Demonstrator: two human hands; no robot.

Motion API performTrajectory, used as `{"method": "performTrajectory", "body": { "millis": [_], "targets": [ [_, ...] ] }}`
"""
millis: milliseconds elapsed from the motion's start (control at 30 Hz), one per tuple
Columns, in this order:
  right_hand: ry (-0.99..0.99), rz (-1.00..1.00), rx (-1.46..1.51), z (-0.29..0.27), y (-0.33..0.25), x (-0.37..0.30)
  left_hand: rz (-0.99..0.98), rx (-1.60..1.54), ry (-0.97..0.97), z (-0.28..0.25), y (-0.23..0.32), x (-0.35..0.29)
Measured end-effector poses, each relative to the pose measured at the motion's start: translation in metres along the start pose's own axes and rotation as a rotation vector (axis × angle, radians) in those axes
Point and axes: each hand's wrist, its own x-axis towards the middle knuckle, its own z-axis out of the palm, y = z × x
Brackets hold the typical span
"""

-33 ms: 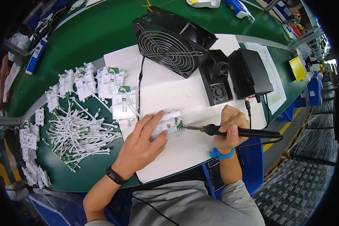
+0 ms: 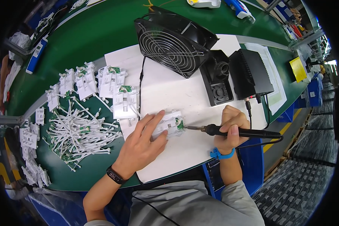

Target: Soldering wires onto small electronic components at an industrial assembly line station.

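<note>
My left hand [image 2: 142, 145] grips a small white plastic housing [image 2: 165, 125] against the white board, fingers along its upper side and thumb at its lower side. A green circuit board [image 2: 180, 123] sits at the housing's right end. In my right hand [image 2: 231, 128] is a black-handled soldering iron [image 2: 248, 133], held almost level. Its metal tip points left and reaches the edge of the circuit board; whether it touches cannot be made out. A black band is on my left wrist, and a blue strap [image 2: 222, 153] circles the right one.
A black fan [image 2: 171, 47] stands at the back, beside a black iron holder [image 2: 217, 81] and a black power unit [image 2: 251, 73]. On the left lie a heap of white cables [image 2: 81, 132] and several white housings [image 2: 86, 83]. A blue bin [image 2: 252, 165] is below the table edge.
</note>
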Motion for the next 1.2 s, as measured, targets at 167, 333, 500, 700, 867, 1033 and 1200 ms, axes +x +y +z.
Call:
{"method": "performTrajectory", "body": {
  "millis": [167, 333, 500, 700, 867, 1033, 1200],
  "targets": [
    [0.004, 0.001, -0.062, 0.0032, -0.0034, 0.0001, 0.007, -0.001, -0.013, -0.0012, -0.0005, 0.0009],
    [0.007, 0.022, -0.042, 0.0041, -0.0048, -0.0005, 0.024, 0.025, 0.014, -0.0028, 0.0005, 0.0014],
    [0.036, 0.013, -0.015, 0.0022, -0.0006, -0.0029, 0.028, 0.029, 0.011, -0.0023, 0.0002, 0.0008],
    [0.040, -0.001, 0.012, 0.0005, 0.0012, -0.0027, 0.027, 0.030, 0.010, -0.0017, 0.0002, 0.0015],
    [0.037, -0.012, 0.014, -0.0001, 0.0020, -0.0026, 0.028, 0.033, 0.013, -0.0006, -0.0001, 0.0014],
    [0.033, -0.027, 0.002, -0.0020, 0.0016, -0.0020, 0.031, 0.036, 0.024, -0.0006, 0.0003, 0.0024],
    [0.042, -0.037, 0.011, -0.0021, 0.0027, -0.0028, 0.027, 0.026, 0.029, -0.0003, 0.0006, 0.0021]
  ]
}}
